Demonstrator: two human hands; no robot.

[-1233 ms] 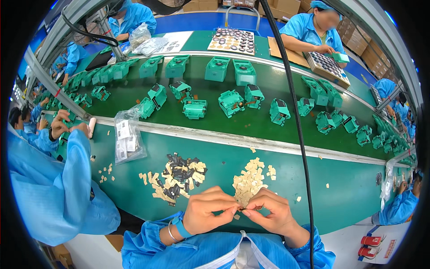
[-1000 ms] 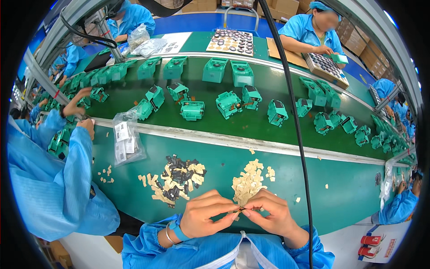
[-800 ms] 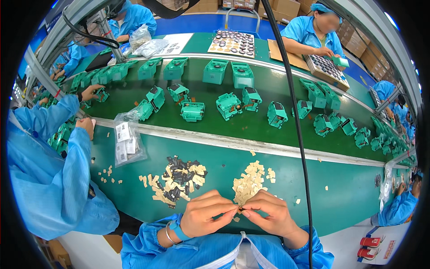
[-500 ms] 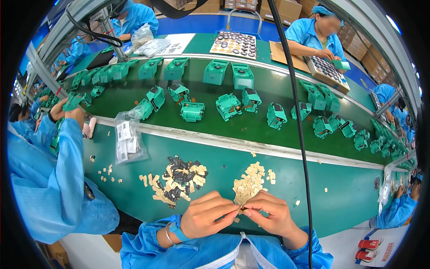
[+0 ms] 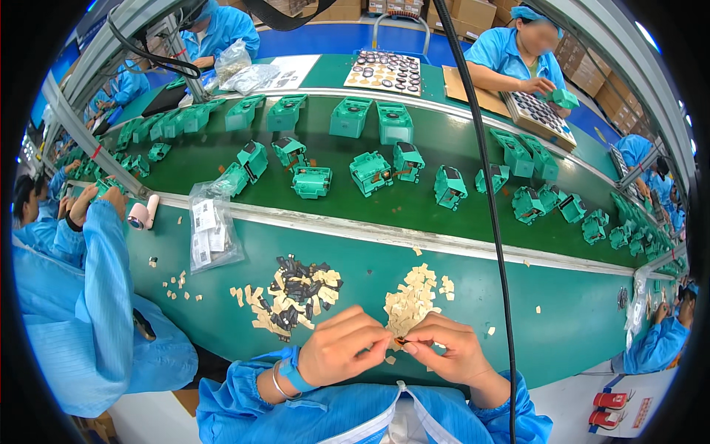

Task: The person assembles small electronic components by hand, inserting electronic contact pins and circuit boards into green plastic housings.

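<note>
Left hand [image 5: 344, 346] has drawn slightly back from the small dark piece [image 5: 401, 341], clamped in the right hand's [image 5: 451, 348] grip beside the cream pile [image 5: 410, 303]; left fingertips meet, on what is unclear. This piece seems unfinished; more lie in the mixed black-and-cream pile [image 5: 296, 288].

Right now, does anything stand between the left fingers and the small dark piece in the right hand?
Nothing visible does: the left fingers are beside the small dark piece; the pile of tan pieces lies beyond both.

Bright indoor light, curved fisheye edges; black corners
</note>
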